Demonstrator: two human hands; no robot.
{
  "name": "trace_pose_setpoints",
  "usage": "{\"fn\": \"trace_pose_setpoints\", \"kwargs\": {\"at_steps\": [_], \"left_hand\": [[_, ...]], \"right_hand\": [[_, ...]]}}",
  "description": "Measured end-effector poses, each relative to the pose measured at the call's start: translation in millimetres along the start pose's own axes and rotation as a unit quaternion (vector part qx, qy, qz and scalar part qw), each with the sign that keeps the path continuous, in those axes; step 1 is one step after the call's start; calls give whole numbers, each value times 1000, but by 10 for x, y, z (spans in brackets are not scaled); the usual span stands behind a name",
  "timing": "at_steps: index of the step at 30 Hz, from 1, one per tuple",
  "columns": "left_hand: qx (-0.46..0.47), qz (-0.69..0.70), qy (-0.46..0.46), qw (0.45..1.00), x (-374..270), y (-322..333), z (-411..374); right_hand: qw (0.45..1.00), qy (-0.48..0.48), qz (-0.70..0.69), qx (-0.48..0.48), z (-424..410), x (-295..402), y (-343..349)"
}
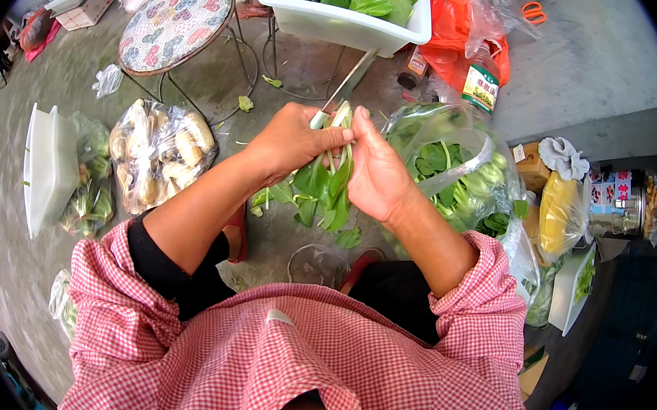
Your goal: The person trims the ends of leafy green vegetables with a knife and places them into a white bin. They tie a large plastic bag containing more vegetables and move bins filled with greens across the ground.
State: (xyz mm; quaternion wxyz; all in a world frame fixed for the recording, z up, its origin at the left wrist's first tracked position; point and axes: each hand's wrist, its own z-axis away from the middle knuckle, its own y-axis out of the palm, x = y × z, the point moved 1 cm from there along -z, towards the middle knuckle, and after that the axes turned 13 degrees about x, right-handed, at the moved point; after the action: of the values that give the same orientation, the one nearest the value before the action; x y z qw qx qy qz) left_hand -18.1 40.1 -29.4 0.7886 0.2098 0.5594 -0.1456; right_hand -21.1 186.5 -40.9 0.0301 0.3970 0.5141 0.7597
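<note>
My left hand [296,142] holds a kitchen knife [352,80] by its pale handle, the blade pointing up and away, and also grips stems of leafy greens [330,187]. My right hand [380,171] is beside the stems, palm turned inward and fingers extended; its fingertips are at the stems, and whether they hold any is unclear. Leaves hang down below both hands. Loose leaves [282,191] lie on the floor beneath. To the right stands an open clear plastic bag [462,176] full of greens. Beyond the knife is a white plastic tub [340,25] heaped with leaves.
A round patterned stool [176,27] stands at upper left. Bagged pale vegetables [161,153] and white trays [50,169] are at left. At upper right are a green-labelled bottle [481,80], a red plastic bag [445,35] and orange-handled scissors [534,12]. A jar [616,200] sits far right.
</note>
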Motion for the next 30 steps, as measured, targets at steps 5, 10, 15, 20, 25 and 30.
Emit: {"fn": "trace_pose_setpoints", "kwargs": {"at_steps": [5,10,15,20,25,30], "left_hand": [[-35,66,-58,995,-143,-49,49],[-51,2,16,999,-170,-125,65],[-176,31,97,979,-414,-220,254],[-189,82,155,966,-529,-282,345],[-213,133,179,951,-547,-348,460],[-195,235,209,929,-478,-376,606]], "right_hand": [[995,44,70,-56,10,40,174],[992,66,58,-93,-92,97,-1],[995,-66,68,-43,-321,788,-142],[921,-294,152,-204,-1162,1807,336],[828,-456,204,-254,-1166,1678,-51],[922,-232,257,-174,-1163,-139,-499]]}}
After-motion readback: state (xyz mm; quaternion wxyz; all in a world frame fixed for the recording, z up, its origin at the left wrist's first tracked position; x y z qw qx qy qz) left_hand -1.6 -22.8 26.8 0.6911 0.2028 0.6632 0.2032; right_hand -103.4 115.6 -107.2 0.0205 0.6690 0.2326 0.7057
